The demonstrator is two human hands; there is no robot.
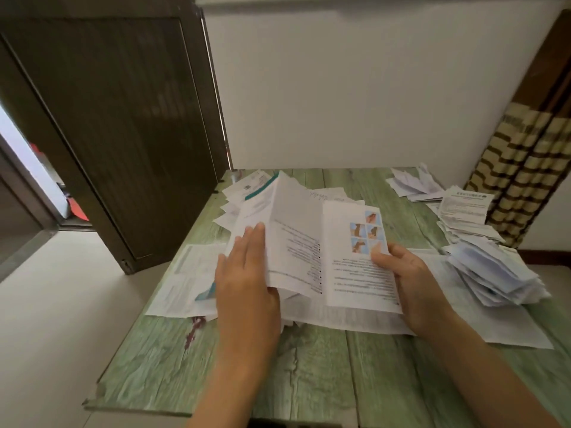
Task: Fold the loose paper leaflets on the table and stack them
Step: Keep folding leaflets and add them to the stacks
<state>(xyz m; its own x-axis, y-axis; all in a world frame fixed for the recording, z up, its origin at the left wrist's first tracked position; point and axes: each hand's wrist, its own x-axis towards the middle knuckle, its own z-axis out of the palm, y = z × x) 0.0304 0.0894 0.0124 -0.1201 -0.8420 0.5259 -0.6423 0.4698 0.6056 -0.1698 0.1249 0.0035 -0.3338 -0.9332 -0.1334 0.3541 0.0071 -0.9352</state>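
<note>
A white printed leaflet (pixel 304 242) with small colour pictures is raised over the middle of the green table (pixel 309 372), creased into panels. My left hand (pixel 247 282) grips its left panel, fingers flat on top and thumb under. My right hand (pixel 414 282) pinches the right panel's lower edge. Loose unfolded leaflets (pixel 185 279) lie beneath and to the left. A stack of folded leaflets (pixel 494 273) sits at the right.
More loose sheets (pixel 414 183) lie at the table's far right corner, and a printed leaflet pile (pixel 465 208) sits behind the folded stack. A dark door (pixel 117 125) stands open at the left. A patterned curtain (pixel 525 168) hangs at the right.
</note>
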